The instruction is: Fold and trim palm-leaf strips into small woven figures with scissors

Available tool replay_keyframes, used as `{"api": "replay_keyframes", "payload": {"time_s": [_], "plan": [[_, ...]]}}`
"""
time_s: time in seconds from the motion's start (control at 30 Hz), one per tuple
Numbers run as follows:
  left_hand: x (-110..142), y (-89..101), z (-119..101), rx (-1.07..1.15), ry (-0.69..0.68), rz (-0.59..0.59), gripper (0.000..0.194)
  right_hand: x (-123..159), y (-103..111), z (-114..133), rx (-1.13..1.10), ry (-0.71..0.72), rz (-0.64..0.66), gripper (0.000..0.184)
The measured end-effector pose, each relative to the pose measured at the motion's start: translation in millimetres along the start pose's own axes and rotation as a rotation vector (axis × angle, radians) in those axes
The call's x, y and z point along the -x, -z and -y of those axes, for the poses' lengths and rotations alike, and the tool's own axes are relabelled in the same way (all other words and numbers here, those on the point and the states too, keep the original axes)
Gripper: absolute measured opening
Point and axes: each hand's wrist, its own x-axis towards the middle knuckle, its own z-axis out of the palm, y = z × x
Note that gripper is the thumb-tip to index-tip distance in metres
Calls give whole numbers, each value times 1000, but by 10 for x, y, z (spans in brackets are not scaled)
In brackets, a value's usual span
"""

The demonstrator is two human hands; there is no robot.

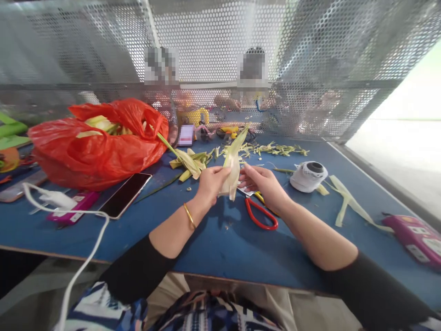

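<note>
holding a pale husk [234, 169] up over the middle of the blue table [215, 253], pinched tight in the left hand [211, 184]. having the thumb and fingers of the right hand [264, 181] bent close by the husk's right edge; cannot tell if gripping or only touching. might tear so thin a husk by pulling too hard. could also bump the red-handled scissors [264, 226], lying just beside the right hand.
</note>
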Motion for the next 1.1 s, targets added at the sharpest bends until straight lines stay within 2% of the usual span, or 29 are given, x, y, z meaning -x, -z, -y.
{"api": "replay_keyframes", "payload": {"time_s": [0.13, 0.23, 0.33, 0.43, 0.57, 0.77, 0.9, 1.0, 1.1], "plan": [[66, -2, 128, 41, 21, 30, 19, 38, -122, -80, 45, -116, 6, 34], [57, 46, 129, 130, 143, 58, 18, 46, -159, -125, -13, -169, 49, 22], [30, 80, 115, 234, 278, 118, 16, 40, -128, -120, -74, -160, 61, 15], [20, 96, 117, 269, 340, 190, 19, 23, -84, -102, -55, -131, 26, 17], [32, 98, 130, 235, 321, 212, 17, 10, -74, -100, -11, -99, 21, 21], [20, 92, 91, 286, 299, 53, 7, 11, -75, -81, 39, -108, 54, 20], [29, 97, 66, 314, 322, 99, 13, -19, -48, -91, 102, -22, -26, 19], [50, 100, 65, 306, 314, 77, 17, -25, -79, -119, 110, 2, -114, 21], [67, 95, 69, 305, 320, 84, 15, 3, -148, -157, 70, -44, -73, 27]]}}
